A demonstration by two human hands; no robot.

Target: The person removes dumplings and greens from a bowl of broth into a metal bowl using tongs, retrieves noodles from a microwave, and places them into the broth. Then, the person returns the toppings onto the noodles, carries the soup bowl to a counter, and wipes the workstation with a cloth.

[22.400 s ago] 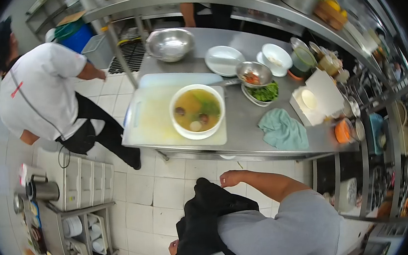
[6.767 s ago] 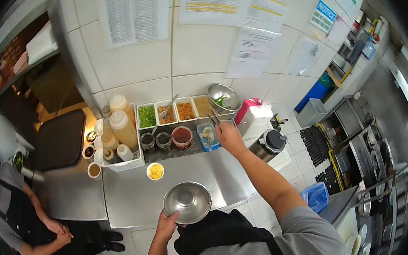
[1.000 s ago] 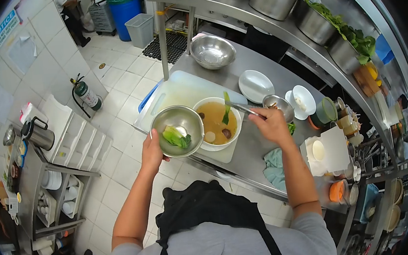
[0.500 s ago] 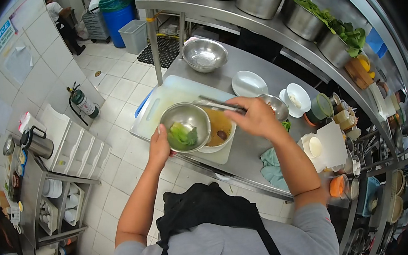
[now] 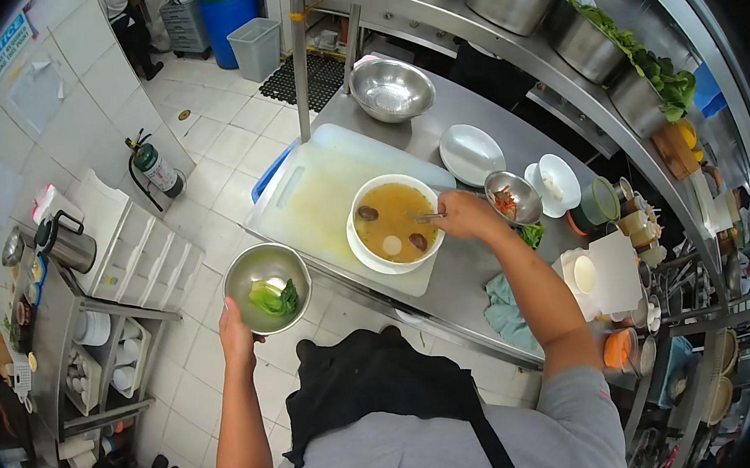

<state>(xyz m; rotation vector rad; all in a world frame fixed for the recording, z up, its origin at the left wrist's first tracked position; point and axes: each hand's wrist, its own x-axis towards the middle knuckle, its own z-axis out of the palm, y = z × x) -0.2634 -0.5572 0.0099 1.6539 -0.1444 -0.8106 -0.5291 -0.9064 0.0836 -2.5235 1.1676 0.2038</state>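
From here I see the left hand point(image 5: 238, 337) gripping the steel bowl point(image 5: 242, 270) of greens point(image 5: 275, 298), now swung clear of the soup bowl point(image 5: 386, 180). The right hand point(image 5: 471, 216) clasps tongs point(image 5: 430, 218), now dipping over the broth point(image 5: 383, 224). Beneath, the cutting board point(image 5: 313, 204); beyond, a large metal bowl point(image 5: 393, 91).

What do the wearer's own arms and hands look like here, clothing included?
Both the left hand and the right hand are ungloved, with no watch or bracelet visible. The forearms are uncovered. Short, plain grey sleeves cover the upper arms; the right one has a small reddish marking near its edge, too small to read.
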